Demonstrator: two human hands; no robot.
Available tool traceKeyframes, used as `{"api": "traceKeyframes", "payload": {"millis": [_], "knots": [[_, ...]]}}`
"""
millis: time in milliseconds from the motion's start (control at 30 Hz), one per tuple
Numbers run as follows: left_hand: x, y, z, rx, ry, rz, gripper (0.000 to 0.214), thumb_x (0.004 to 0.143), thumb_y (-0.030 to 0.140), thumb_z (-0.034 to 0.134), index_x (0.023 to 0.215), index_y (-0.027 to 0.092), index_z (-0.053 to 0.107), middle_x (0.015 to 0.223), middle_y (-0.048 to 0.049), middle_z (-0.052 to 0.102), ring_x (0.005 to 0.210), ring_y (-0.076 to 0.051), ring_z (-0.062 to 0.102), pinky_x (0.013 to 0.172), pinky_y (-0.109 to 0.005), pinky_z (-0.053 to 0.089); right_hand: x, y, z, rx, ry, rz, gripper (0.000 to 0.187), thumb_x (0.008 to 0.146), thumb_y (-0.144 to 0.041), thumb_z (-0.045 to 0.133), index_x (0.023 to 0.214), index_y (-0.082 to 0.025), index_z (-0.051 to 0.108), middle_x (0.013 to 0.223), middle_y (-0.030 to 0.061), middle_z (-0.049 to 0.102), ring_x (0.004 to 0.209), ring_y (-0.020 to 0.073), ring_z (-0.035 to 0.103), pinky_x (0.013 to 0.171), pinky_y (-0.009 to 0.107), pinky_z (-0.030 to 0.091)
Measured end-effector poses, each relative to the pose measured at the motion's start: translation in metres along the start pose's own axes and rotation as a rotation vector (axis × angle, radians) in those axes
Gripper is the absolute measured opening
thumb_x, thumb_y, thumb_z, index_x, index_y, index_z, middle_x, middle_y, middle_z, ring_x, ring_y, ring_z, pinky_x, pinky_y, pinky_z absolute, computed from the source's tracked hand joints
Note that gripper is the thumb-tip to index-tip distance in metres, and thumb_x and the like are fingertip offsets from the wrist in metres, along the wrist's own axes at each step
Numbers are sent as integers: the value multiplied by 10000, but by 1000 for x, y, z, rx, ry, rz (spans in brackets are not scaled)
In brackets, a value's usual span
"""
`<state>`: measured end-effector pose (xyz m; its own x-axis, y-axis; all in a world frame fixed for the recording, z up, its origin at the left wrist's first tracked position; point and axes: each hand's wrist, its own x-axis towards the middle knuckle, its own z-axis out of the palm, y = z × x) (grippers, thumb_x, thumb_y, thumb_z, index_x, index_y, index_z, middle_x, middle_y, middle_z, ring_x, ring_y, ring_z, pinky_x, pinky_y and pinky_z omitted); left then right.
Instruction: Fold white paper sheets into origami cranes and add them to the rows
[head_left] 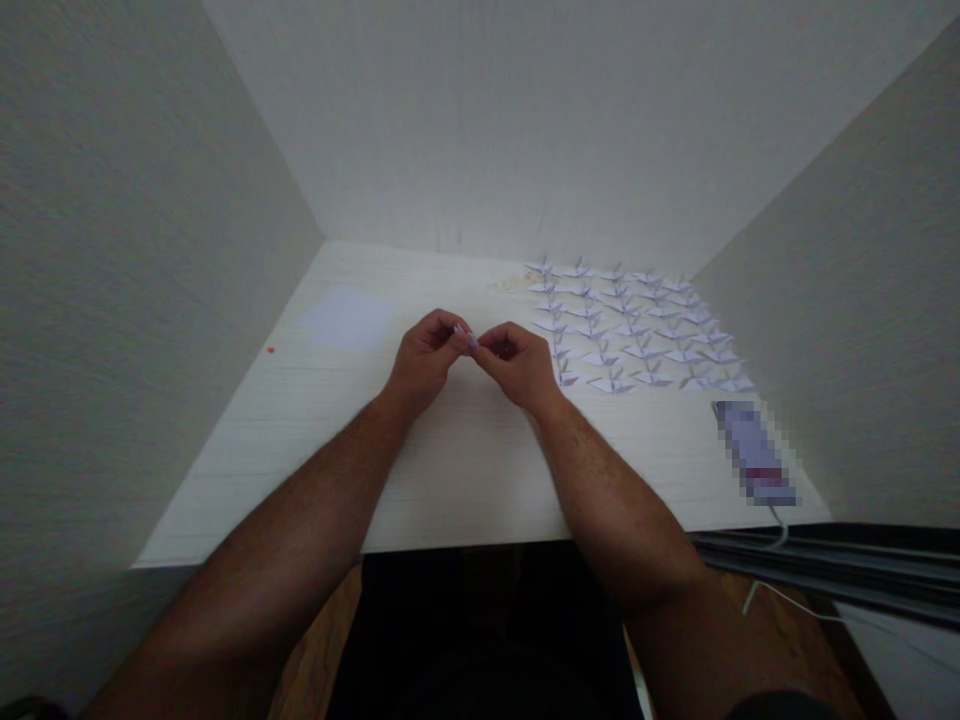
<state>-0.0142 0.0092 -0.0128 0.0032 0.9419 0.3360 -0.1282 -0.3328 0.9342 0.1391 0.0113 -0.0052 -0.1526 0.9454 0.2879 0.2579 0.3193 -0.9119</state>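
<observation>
Over the middle of the white table, my left hand and my right hand meet at the fingertips. Both pinch a small folded piece of white paper, mostly covered by the fingers, so its exact shape is hard to make out. To the right of my right hand, several folded white paper cranes stand in rows. A pale stack or sheet of white paper lies left of my left hand.
A pixelated phone-like device lies at the table's right side, with a white cable running off the front edge. A small orange bit sits near the left edge. Pale walls enclose the table on three sides.
</observation>
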Motion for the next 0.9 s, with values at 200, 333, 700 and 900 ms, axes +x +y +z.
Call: {"api": "traceKeyframes", "payload": {"millis": [200,333,700,900], "knots": [[0,10,-1,30,-16,-3,178,712,268,765,779,179,626,736,4,630,667,-110,570,655,-256,487,-1,0,0,-4,9,7,243,745,-409,695,726,-174,635,617,-14,616,543,81,491,509,220,386],[0,16,-4,49,-23,-23,135,715,239,743,754,177,630,712,6,623,650,-114,569,647,-263,484,-2,-1,0,-5,-29,15,206,740,-372,685,712,-174,632,603,-18,607,537,82,483,503,220,375],[2,5,-6,-59,-29,-99,130,702,253,730,740,178,632,723,-6,627,638,-108,555,631,-257,466,-1,-6,-2,16,-65,31,201,720,-359,683,700,-167,628,595,-19,601,527,80,476,485,216,349],[2,9,-6,25,-9,-103,153,694,252,745,770,177,636,668,10,613,610,-108,568,616,-252,474,-1,-1,-1,14,-47,26,183,725,-345,674,700,-173,616,598,-25,595,528,79,470,492,218,350]]}}
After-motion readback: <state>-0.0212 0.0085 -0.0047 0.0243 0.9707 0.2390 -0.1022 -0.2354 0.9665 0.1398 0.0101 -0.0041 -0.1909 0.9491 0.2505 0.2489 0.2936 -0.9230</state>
